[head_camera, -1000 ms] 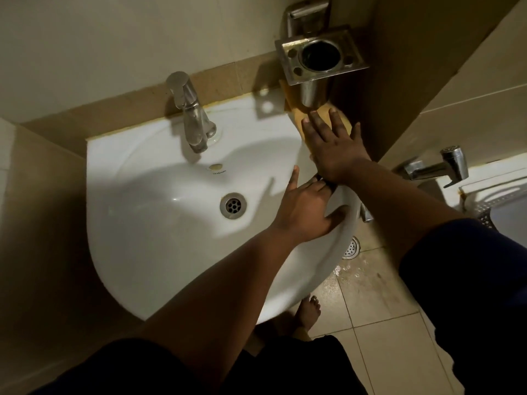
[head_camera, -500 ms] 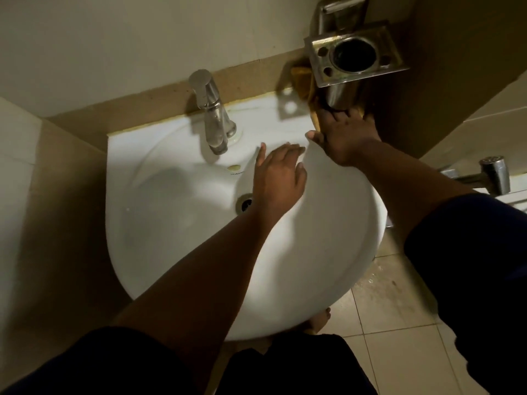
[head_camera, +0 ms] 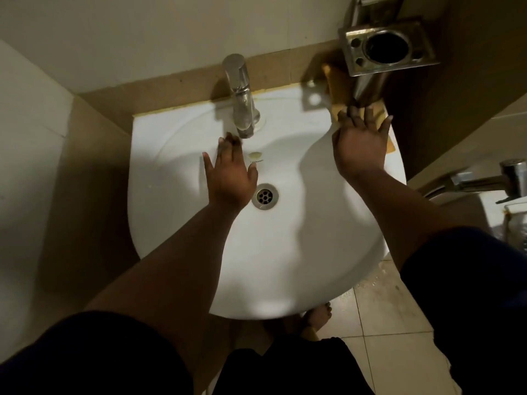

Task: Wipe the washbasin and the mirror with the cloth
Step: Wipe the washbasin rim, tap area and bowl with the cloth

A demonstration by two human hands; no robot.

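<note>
The yellow-orange cloth (head_camera: 342, 89) lies crumpled at the washbasin's (head_camera: 285, 252) back right rim, under the flat, outspread right hand (head_camera: 360, 143). The left hand (head_camera: 231, 175), fingers released, reaches inside the basin.

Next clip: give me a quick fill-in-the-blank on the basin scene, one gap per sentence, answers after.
1. The right hand presses flat on the ____ cloth.
2. The left hand reaches toward the ____ spout over the basin.
3. The drain lies to the ____ of the left hand in the picture.
4. The metal holder is fixed above the basin's back ____ corner.

Answers: yellow; tap; right; right
</note>
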